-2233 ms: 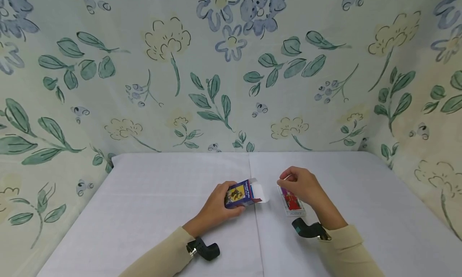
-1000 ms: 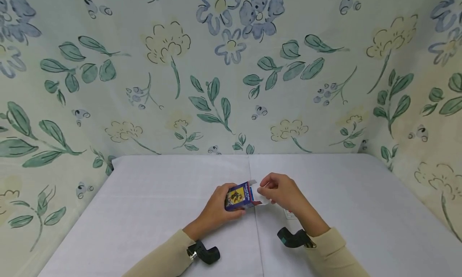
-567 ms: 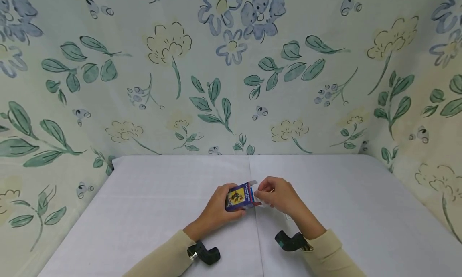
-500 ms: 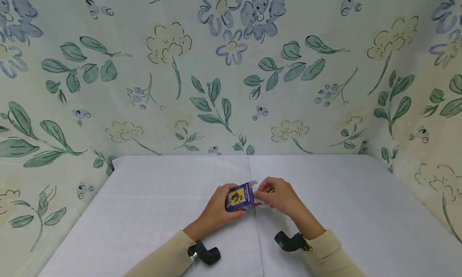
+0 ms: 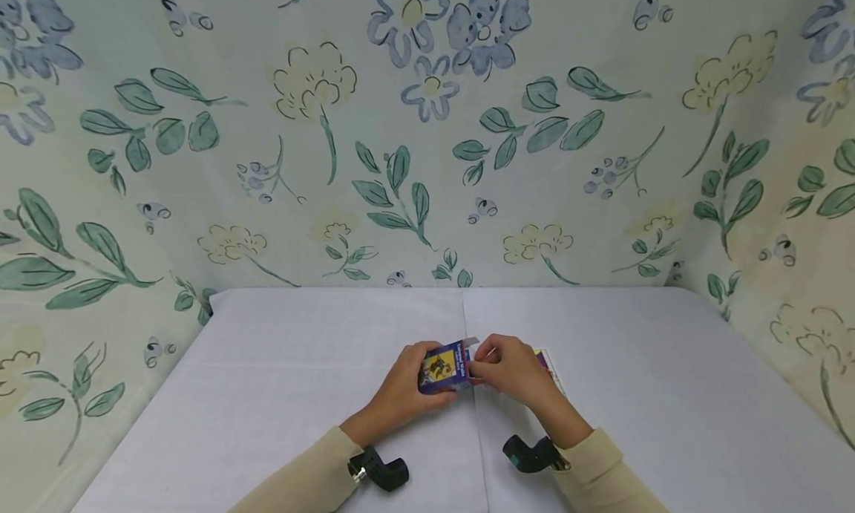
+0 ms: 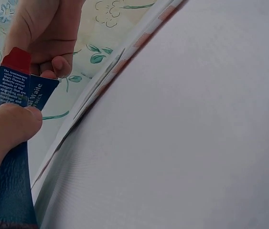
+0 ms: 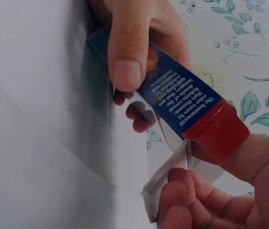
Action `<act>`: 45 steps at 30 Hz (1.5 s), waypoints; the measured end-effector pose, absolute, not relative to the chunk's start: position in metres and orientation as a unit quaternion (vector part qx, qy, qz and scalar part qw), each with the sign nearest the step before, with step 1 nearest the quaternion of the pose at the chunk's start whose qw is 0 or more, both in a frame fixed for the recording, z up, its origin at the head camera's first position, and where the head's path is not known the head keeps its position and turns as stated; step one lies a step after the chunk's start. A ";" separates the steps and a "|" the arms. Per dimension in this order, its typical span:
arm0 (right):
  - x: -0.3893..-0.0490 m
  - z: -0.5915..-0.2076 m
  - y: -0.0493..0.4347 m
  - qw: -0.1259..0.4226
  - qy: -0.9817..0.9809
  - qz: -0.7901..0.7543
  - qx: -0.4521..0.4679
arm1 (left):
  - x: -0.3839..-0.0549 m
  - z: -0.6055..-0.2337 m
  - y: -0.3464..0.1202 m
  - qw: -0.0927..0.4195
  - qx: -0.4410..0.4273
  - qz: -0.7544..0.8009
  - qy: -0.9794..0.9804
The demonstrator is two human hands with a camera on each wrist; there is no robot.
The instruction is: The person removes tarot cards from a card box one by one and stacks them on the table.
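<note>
My left hand [image 5: 407,383] grips a small blue tarot card box [image 5: 442,370] with a yellow picture panel, holding it tilted over the table. In the left wrist view, the thumb lies along the printed side of the box [image 6: 15,167], below a raised red side flap [image 6: 17,60]. My right hand [image 5: 510,368] is at the box's open end with its fingers bent. The right wrist view shows these fingers at the pale end flap [image 7: 165,181], pinching there; the inside of the box is hidden. A tarot card [image 5: 544,361] lies on the table, partly behind my right hand.
A white cloth with a centre crease covers the table [image 5: 300,364]. Behind it and at both sides hangs a floral fabric backdrop [image 5: 427,164]. Black wrist mounts [image 5: 377,468] sit on both cuffs.
My right hand has moved left from above the tarot card to the box's mouth, its fingers coming closer over the end flap. My left hand keeps its grip on the box.
</note>
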State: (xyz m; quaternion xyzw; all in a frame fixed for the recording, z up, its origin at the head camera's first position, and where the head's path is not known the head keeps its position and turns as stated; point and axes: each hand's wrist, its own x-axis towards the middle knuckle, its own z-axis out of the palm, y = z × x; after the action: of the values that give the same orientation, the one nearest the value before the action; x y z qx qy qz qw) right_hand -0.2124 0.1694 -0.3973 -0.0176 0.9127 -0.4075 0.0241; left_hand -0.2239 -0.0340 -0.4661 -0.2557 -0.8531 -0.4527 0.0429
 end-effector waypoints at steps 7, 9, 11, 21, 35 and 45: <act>-0.213 -0.392 0.170 0.031 0.915 -0.403 -0.001 | -0.226 -0.467 -0.034 0.052 -0.259 -0.450 -0.853; -0.213 -0.391 0.170 0.034 0.914 -0.404 0.002 | -0.227 -0.467 -0.034 0.053 -0.259 -0.450 -0.853; -0.213 -0.390 0.171 0.041 0.912 -0.407 0.008 | -0.226 -0.467 -0.034 0.049 -0.259 -0.449 -0.854; -0.216 -0.387 0.178 0.056 0.900 -0.432 0.007 | -0.227 -0.465 -0.033 0.046 -0.256 -0.450 -0.854; -0.215 -0.380 0.183 0.056 0.884 -0.463 0.016 | -0.225 -0.464 -0.034 0.037 -0.253 -0.450 -0.856; -0.215 -0.377 0.192 0.051 0.879 -0.474 0.012 | -0.223 -0.467 -0.034 0.037 -0.249 -0.451 -0.856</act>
State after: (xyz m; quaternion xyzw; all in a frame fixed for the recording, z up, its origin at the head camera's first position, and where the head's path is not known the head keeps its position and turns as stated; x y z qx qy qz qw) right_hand -0.2150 0.1922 -0.3773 0.0116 0.8792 -0.4736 0.0507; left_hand -0.2234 -0.0338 -0.4673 -0.2495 -0.8560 -0.4513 0.0365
